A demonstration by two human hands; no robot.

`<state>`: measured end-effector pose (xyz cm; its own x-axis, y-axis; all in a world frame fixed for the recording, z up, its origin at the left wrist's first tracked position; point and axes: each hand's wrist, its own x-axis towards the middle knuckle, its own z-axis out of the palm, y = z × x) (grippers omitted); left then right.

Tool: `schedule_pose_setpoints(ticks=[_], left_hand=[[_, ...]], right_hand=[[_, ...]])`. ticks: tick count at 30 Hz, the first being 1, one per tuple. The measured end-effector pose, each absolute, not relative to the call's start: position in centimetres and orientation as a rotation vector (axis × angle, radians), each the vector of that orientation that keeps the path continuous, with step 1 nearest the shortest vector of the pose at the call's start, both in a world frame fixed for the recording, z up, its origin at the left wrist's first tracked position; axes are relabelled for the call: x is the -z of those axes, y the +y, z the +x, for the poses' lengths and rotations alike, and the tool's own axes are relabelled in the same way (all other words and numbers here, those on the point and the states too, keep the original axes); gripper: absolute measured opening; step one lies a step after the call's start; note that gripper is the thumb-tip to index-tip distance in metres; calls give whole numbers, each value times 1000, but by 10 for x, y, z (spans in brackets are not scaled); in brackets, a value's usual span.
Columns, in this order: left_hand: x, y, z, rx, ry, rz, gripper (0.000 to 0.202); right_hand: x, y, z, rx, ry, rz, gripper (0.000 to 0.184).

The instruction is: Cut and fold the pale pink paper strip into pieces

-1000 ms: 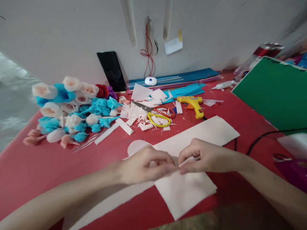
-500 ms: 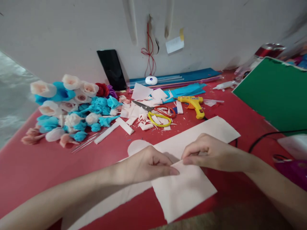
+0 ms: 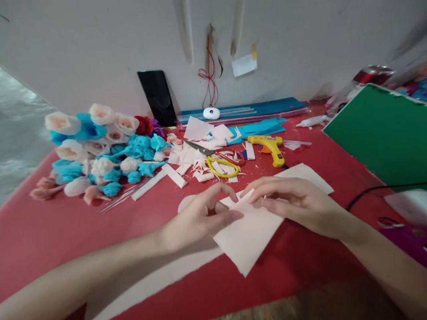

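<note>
A pale piece of paper (image 3: 248, 240), cream-white, lies under both my hands, its lower corner pointing toward me. My left hand (image 3: 203, 215) holds it near the upper left edge; the thumb rests on its face and the bent index finger is raised. My right hand (image 3: 296, 202) is at its upper right, fingers stretched over the paper and thumb apart from them. Behind it, another part of a long pale strip (image 3: 308, 178) shows; whether they are joined is hidden. A larger pale sheet (image 3: 167, 275) lies below my left forearm.
Scissors (image 3: 223, 162) lie on paper scraps (image 3: 187, 153), beside a yellow glue gun (image 3: 270, 146). Paper flowers (image 3: 106, 151) crowd the left of the red table (image 3: 143, 226). A black phone (image 3: 156, 98) leans on the wall. A green board (image 3: 383, 133) stands right, near a black cable (image 3: 373, 191).
The near corner of the paper has moved up and away from me. My left index finger has lifted, and my right fingers have straightened from a pinch.
</note>
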<state>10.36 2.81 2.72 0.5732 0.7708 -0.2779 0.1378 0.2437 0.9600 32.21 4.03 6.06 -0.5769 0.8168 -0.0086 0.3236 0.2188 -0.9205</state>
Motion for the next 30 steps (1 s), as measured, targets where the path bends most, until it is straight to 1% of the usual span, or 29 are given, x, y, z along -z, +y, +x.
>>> schedule_pose_setpoints(ticks=[3,7,13,18,26,30], left_hand=[[-26,28,103,-582,830,1340,13],[-32,30,101,-577,813,1670,3],[-35,32,101,-530,808,1800,20],[-33,35,99,-532,799,1743,27],[-38,41,94,-314,670,1591,27],[-44,51,88,-148,628,1581,26]], right_hand=[[-58,39,319,-1293,-2027,-1050,16],[-52,38,317,-1311,-2007,-1081,18],[-43,34,309,-1331,-1992,-1022,25],[-43,32,308,-1347,-1962,-1011,30],[-56,47,338,-1273,-1923,-1118,25],[-56,51,341,-1306,-1923,-1102,25]])
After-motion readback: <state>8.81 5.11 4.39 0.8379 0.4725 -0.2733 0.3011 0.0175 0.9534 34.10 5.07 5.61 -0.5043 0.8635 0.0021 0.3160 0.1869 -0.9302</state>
